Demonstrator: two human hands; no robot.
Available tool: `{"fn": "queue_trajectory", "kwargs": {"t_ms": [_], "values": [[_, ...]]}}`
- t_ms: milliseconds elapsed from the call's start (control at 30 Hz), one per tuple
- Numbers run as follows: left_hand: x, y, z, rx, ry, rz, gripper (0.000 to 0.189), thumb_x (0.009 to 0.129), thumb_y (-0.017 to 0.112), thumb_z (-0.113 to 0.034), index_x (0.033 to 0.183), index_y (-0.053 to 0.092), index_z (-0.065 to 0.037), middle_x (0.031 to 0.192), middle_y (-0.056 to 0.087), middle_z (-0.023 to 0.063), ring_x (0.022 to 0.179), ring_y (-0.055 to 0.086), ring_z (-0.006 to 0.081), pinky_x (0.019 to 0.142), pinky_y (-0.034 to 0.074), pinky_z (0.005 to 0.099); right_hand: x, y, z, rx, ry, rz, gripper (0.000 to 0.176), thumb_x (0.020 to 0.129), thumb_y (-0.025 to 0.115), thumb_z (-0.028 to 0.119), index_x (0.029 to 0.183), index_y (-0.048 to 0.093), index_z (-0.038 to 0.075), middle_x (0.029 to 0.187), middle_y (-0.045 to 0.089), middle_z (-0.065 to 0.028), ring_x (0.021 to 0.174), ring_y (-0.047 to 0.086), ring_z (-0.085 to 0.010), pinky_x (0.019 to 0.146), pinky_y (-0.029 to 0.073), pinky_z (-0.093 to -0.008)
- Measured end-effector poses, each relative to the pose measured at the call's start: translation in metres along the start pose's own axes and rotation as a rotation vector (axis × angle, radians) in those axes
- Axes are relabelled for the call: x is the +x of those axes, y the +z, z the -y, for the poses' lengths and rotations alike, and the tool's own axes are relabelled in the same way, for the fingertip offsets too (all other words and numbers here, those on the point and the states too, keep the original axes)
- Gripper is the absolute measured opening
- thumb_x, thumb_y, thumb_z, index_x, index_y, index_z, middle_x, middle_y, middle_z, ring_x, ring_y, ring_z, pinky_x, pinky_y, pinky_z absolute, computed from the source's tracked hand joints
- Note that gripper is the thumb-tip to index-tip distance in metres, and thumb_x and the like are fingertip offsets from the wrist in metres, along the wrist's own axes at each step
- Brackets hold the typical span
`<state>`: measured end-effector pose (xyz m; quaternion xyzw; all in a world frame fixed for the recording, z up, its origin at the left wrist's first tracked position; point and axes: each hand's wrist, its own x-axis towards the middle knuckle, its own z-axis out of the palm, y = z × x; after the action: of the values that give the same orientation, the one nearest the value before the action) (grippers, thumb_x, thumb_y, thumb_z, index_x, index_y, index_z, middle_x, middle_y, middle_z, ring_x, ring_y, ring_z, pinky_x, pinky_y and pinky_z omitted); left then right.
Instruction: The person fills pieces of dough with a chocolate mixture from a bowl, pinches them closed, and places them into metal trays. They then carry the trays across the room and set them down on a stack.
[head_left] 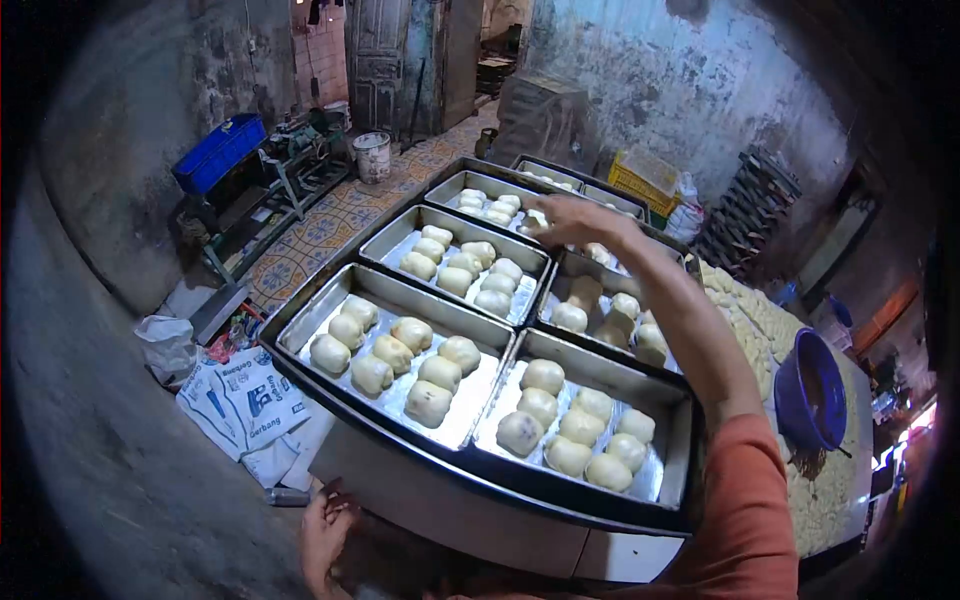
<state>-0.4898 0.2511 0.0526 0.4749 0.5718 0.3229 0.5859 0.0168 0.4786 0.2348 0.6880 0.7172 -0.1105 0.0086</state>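
Observation:
My right hand (568,220) stretches over the far end of a group of metal baking pans. Its fingers bend downward at the right end of a far pan (440,192); what is between them, if anything, is hidden. White dough balls (500,208) sit just left of those fingers. Nearer to me, dough balls (440,372) stand in short rows in the front left pan (300,325), and more dough balls (580,428) fill the front right pan (672,420). Low at the table's front edge, my left hand (326,530) is empty, its fingers loosely curled and apart.
Dough pieces (745,320) cover a surface to the right, with a purple basin (810,390) on it. On the left are a machine (290,165), a blue crate (220,152), a white bucket (372,158) and printed sacks (245,400). A yellow crate (642,180) stands by the wall.

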Motion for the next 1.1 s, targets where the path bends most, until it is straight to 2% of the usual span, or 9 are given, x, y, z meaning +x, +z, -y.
{"fn": "queue_trajectory", "kwargs": {"t_ms": [267, 400, 500, 600, 667, 767, 967, 1033, 1100], "values": [[0.036, -0.017, -0.053, -0.060, 0.256, -0.316, 0.044, 0.092, 0.063, -0.006, 0.133, 0.051, 0.005, 0.112, 0.065, 0.0117, 0.100, 0.062, 0.0158, 0.082, 0.051, 0.0270, -0.142, -0.059, -0.015, -0.176, -0.093, -0.324, 0.059, 0.089, 0.066, 0.036, 0.136, 0.050, 0.005, 0.137, 0.052, -0.0169, 0.124, 0.051, -0.0341, 0.104, 0.042, -0.0414], [0.086, -0.026, -0.105, -0.188, 0.476, -0.324, 0.048, 0.099, 0.055, -0.034, 0.132, 0.052, 0.002, 0.124, 0.061, 0.0145, 0.112, 0.059, 0.0220, 0.090, 0.048, 0.0360, -0.242, -0.042, -0.012, 0.084, 0.241, -0.345, 0.065, 0.091, 0.065, 0.039, 0.143, 0.043, 0.005, 0.136, 0.053, -0.0207, 0.126, 0.051, -0.0308, 0.104, 0.041, -0.0412], [0.121, -0.025, -0.141, -0.256, 0.561, -0.171, 0.066, 0.099, 0.042, -0.055, 0.136, 0.049, -0.001, 0.137, 0.052, 0.0145, 0.130, 0.047, 0.0256, 0.106, 0.038, 0.0403, -0.299, 0.007, -0.009, 0.395, 0.497, -0.360, 0.067, 0.093, 0.061, 0.043, 0.143, 0.043, 0.001, 0.136, 0.053, -0.0211, 0.125, 0.051, -0.0269, 0.105, 0.039, -0.0369], [0.174, -0.029, -0.167, -0.310, 0.635, 0.281, 0.074, 0.098, 0.036, -0.061, 0.138, 0.045, 0.000, 0.144, 0.044, 0.0164, 0.136, 0.039, 0.0235, 0.113, 0.030, 0.0384, -0.324, 0.027, 0.055, 0.581, 0.669, -0.296, 0.071, 0.097, 0.050, 0.048, 0.141, 0.041, -0.006, 0.135, 0.054, -0.0214, 0.127, 0.049, -0.0254, 0.108, 0.035, -0.0333], [0.190, -0.019, -0.186, -0.375, 0.512, 0.443, 0.077, 0.097, 0.034, -0.062, 0.141, 0.041, 0.001, 0.142, 0.047, 0.0165, 0.132, 0.044, 0.0239, 0.112, 0.033, 0.0377, -0.354, 0.103, -0.012, 0.895, 0.589, -0.589, 0.060, 0.098, 0.049, 0.044, 0.131, 0.052, -0.007, 0.125, 0.060, -0.0125, 0.115, 0.055, -0.0219, 0.102, 0.039, -0.0319], [0.223, -0.003, -0.193, -0.498, 0.262, 0.734, 0.078, 0.097, 0.036, -0.063, 0.142, 0.040, 0.000, 0.138, 0.051, 0.0161, 0.126, 0.050, 0.0240, 0.108, 0.040, 0.0367, -0.319, 0.052, 0.104, 1.216, 0.772, -0.679, 0.051, 0.094, 0.057, 0.042, 0.122, 0.059, -0.001, 0.115, 0.063, -0.0100, 0.099, 0.059, -0.0185, 0.091, 0.046, -0.0296], [0.213, 0.016, -0.213, -0.540, -0.045, 0.895, 0.067, 0.097, 0.043, -0.059, 0.132, 0.053, -0.003, 0.120, 0.064, 0.0145, 0.102, 0.066, 0.0233, 0.087, 0.055, 0.0368, -0.307, 0.074, 0.101, 1.540, 0.786, -0.885, 0.040, 0.088, 0.063, 0.037, 0.111, 0.063, 0.005, 0.094, 0.065, -0.0067, 0.083, 0.060, -0.0167, 0.078, 0.048, -0.0284], [0.211, 0.020, -0.211, -0.642, -0.080, 0.875, 0.063, 0.099, 0.042, -0.056, 0.130, 0.054, -0.003, 0.119, 0.065, 0.0146, 0.102, 0.065, 0.0225, 0.088, 0.055, 0.0363, -0.309, 0.093, 0.079, 1.579, 0.639, -0.937, 0.035, 0.089, 0.060, 0.035, 0.108, 0.063, 0.005, 0.089, 0.064, -0.0060, 0.079, 0.059, -0.0163, 0.075, 0.048, -0.0294], [0.210, 0.018, -0.215, -0.622, -0.082, 0.909, 0.060, 0.100, 0.042, -0.053, 0.129, 0.055, -0.002, 0.119, 0.065, 0.0145, 0.102, 0.065, 0.0219, 0.089, 0.054, 0.0351, -0.331, 0.132, 0.035, 1.107, 0.534, -0.983, 0.034, 0.092, 0.058, 0.034, 0.107, 0.063, 0.005, 0.092, 0.064, -0.0065, 0.079, 0.059, -0.0161, 0.075, 0.048, -0.0299]]}}
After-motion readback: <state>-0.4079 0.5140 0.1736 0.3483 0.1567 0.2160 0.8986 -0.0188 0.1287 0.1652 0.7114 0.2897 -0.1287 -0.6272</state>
